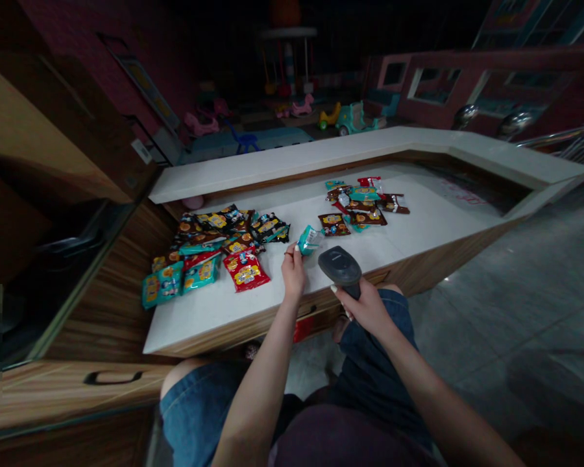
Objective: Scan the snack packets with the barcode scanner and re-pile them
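My left hand [292,274] pinches a small teal snack packet [310,240] by its corner, holding it just above the white counter top [409,240]. My right hand [365,309] grips a dark grey handheld barcode scanner [339,270], whose head points up and to the left, close to the teal packet. A heap of colourful snack packets [219,243] lies to the left of my hands, with a red packet [246,270] at its near edge. A smaller heap of packets [363,204] lies farther ahead.
A raised white counter ledge [292,159] runs along the far side. Wood-grain cabinets with a drawer handle [111,377] stand at the left. Grey floor [516,292] spreads to the right. Toy ride-ons [353,120] stand beyond the counter.
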Demonstrator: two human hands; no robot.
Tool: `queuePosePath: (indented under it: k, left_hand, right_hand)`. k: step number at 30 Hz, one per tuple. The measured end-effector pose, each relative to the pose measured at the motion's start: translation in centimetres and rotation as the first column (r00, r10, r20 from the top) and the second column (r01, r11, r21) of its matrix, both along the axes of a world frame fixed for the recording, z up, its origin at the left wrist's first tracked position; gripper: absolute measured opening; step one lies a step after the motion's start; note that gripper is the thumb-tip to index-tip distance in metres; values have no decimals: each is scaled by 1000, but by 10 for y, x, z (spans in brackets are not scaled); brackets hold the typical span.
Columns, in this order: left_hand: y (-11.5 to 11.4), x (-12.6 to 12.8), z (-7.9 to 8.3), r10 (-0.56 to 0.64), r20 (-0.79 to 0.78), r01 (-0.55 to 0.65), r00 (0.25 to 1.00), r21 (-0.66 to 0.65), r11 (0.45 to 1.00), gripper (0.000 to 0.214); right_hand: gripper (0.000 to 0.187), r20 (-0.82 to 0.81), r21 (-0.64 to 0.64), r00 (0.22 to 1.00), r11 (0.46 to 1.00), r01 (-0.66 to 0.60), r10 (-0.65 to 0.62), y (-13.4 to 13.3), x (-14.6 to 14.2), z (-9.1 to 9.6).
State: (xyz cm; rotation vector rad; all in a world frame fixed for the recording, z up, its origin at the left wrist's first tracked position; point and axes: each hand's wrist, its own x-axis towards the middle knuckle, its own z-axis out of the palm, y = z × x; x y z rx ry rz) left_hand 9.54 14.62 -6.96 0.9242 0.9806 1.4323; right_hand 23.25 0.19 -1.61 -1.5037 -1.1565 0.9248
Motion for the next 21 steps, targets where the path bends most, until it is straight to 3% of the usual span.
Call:
queuePosePath:
  k: [3,6,9,11,13,16,18,21]
  left_hand:
    - [-5,-6,12,163,-167,-137,972,155,978,20]
    - [-3,-23,37,280,-295,-172,914,343,923,29]
    - [14,-46,62,381,-425,-106,821,542,834,34]
    - [32,-62,69,455,-533,-28,713,627,778,33]
    - [50,-76,69,491,-656,60,574,631,773,34]
    - [72,-89,62,476,-787,99,391,551,829,35]
    - [80,-93,59,477,-815,81,328,528,845,35]
    - [80,-84,61,552,-777,71,302,596,800,39]
  right_hand:
    - [29,-4,-13,1000,1000,-4,3,-3,2,-3]
    - [30,17,-15,1000,1000,-2,2,-6,5,-8]
    - [31,27,-24,1000,1000,0,1,-8,6,-12]
    - [33,20,-38,1000,999,-3,4,-9,6,-14]
    - [34,10,-44,1000,999,-4,4,-9,6,-16]
    - [32,4,-40,1000,999,5,-4,-9,8,-20]
    - [31,3,-39,1000,999,11,-10,-8,10,-22]
    - [31,0,-39,1000,999,14,-14,-7,12,-23]
